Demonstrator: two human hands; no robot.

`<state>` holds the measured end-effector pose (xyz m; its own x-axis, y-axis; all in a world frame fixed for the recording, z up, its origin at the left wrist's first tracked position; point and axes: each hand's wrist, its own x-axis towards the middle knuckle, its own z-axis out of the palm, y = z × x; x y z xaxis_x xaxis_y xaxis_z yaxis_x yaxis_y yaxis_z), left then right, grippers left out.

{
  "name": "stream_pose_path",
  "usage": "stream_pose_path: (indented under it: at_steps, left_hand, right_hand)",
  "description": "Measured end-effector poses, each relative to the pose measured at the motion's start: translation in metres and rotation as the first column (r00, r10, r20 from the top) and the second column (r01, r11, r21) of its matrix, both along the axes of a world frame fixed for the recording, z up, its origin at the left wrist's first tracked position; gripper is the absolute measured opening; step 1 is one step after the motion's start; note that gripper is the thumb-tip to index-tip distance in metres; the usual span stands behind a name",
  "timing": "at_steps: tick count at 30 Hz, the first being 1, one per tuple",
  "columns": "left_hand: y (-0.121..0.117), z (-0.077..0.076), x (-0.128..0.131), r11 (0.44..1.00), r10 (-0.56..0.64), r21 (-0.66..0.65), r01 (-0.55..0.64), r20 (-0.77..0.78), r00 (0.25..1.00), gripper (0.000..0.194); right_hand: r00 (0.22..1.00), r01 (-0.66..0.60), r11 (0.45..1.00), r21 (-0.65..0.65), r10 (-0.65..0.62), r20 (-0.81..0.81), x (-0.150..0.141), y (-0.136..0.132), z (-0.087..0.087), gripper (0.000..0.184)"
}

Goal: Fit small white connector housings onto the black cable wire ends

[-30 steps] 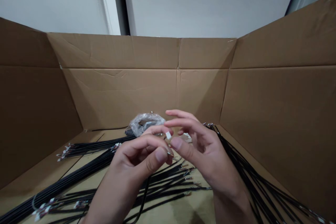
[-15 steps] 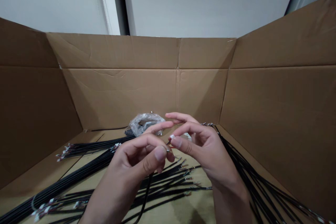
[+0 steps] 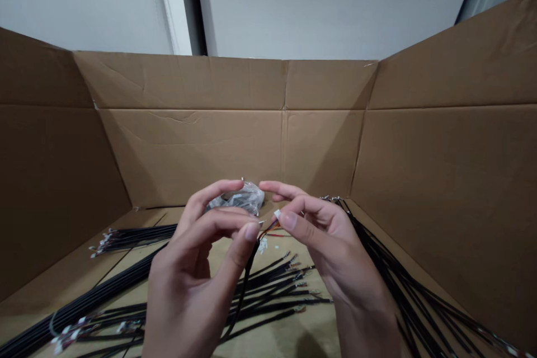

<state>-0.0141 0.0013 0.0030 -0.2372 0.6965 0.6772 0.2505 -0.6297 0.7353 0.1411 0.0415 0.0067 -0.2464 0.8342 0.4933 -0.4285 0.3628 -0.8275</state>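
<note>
Cable [image 3: 246,277], black & thin, hangs btwn the hands; its upper end splits into fine coloured wires [image 3: 268,228] running up toward a small white plug [image 3: 277,214] at the R fingertips. L hand [image 3: 188,279]: thumb & one finger pressed together on a tiny silvery tip [image 3: 262,222] poking out past them; can't tell if it's a wire end. Another L finger stretches out above, apart from the pinch. Cable's upper end is just below the L thumb; contact unclear. R hand [image 3: 335,240]: thumb & finger clamped on the plug, other fingers held out loosely, pointing L.

Around them: clear plastic bag [image 3: 241,201] behind the hands, partly hidden by the L one, near the back wall of the cardboard box [image 3: 193,140]. Small white bits [image 3: 263,245] lie on the box floor [image 3: 285,333], seen btwn the hands. Loose black cables [image 3: 272,288] w/ frayed-looking ends lie below, partly behind the L hand. Far L: shorter bundle [image 3: 142,236] w/ white ends, plus a thick bundle [image 3: 92,299] w/ a pale tie [image 3: 52,324] round it, nr the white plugs [image 3: 67,335]. More black cables run along the R wall, a long bunch [image 3: 390,268].
</note>
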Motion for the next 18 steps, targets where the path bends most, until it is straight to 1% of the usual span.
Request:
stream_pose_path:
  at_steps: [3,6,11,13,16,18]
  left_hand:
    - [-0.002,-0.001,0.003,0.996,0.083,0.038,-0.081,-0.068,0.994,0.02]
    - [-0.002,-0.002,0.005,0.99,0.126,0.081,-0.116,-0.129,0.984,0.019]
    - [0.002,-0.004,0.007,0.963,0.239,0.169,-0.21,-0.173,0.955,0.017]
    - [0.002,-0.006,0.007,0.95,0.289,0.182,-0.255,-0.192,0.938,0.013]
    - [0.001,-0.009,0.006,0.934,0.325,0.228,-0.275,-0.225,0.919,0.009]
    - [0.001,-0.011,0.006,0.922,0.335,0.275,-0.271,-0.223,0.915,0.01]
  right_hand:
    - [0.999,-0.021,0.999,-0.03,0.019,-0.044,-0.004,0.0,0.001,0.013]
    - [0.998,-0.025,0.998,-0.058,0.021,-0.059,-0.006,0.001,0.0,0.011]
    - [0.998,-0.028,0.996,-0.084,0.023,-0.063,-0.006,0.0,0.0,0.011]
    - [0.998,-0.034,0.996,-0.087,0.029,-0.058,-0.006,0.0,0.001,0.011]
    - [0.998,-0.058,0.993,-0.103,0.053,-0.043,-0.005,0.0,0.002,0.011]
    - [0.997,-0.072,0.991,-0.117,0.068,-0.039,-0.004,0.0,0.002,0.012]
